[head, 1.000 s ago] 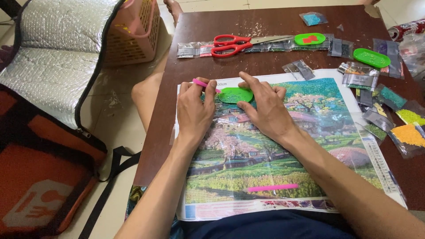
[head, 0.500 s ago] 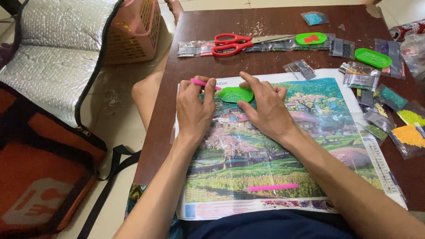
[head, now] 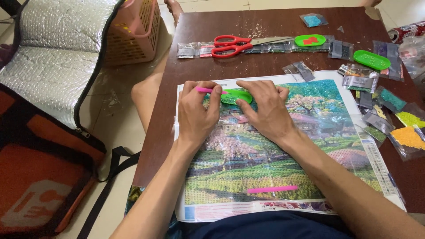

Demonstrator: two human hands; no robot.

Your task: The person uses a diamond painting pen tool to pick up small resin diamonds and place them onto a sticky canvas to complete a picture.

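Many clear packets (head: 376,121) right of canvas (head: 283,177)

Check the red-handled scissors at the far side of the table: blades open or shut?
Shut. The red-handled scissors lie flat on the brown wooden table, handle loops close together, blades showing as a single strip.

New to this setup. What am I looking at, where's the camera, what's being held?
No machine here: a person's two bare hands, filmed by one camera on their head, looking down. On the dark brown wooden table lies a colourful landscape bead-picture canvas. The left hand holds a thin pink pen-shaped tool. The right hand rests on the canvas, touching a small green oval tray. Also there: red-handled scissors, clear bead packets, two more green trays, a second pink stick.
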